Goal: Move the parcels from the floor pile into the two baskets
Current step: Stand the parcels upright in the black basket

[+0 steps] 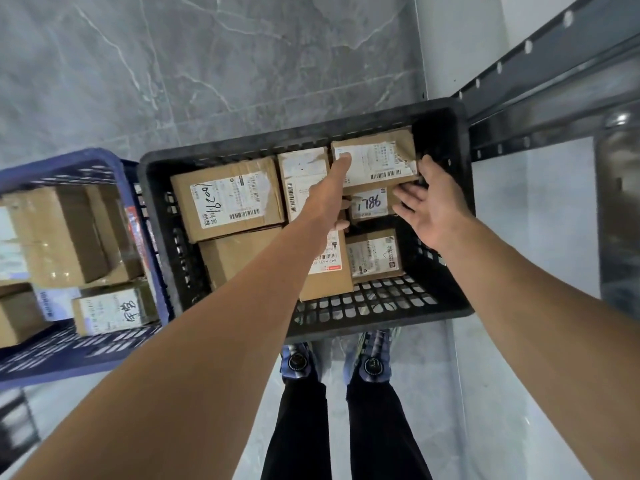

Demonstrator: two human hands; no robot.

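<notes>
**boxmover:** Head cam, looking straight down. The top parcel [377, 157] is in the corner of the black basket [298, 133], just beyond both hands. My left hand [327, 197] is on its left edge, one digit laid straight across the label and the rest curled in at the edge below, so I'd call that a grip. My right hand [431, 207] is wide open with the fingers spread, fingertips just touching the parcel's right side. Any tips for seating it properly?

**packrat:** It's resting on the "1786" parcel [372, 202], right in front of your right palm, and it looks a bit tilted (hard to be sure from that angle). I'd hold the left grip while the open hand nudges it square against the basket wall past your fingertips, and only then let go. Release too early and it could slide back toward your wrists. There's bare mesh showing on the wrist side of both hands, so later parcels could go there. The blue basket [86, 355], out past your left forearm, has parcels too, but I can't tell how full it is. The floor pile isn't in shot.
</notes>
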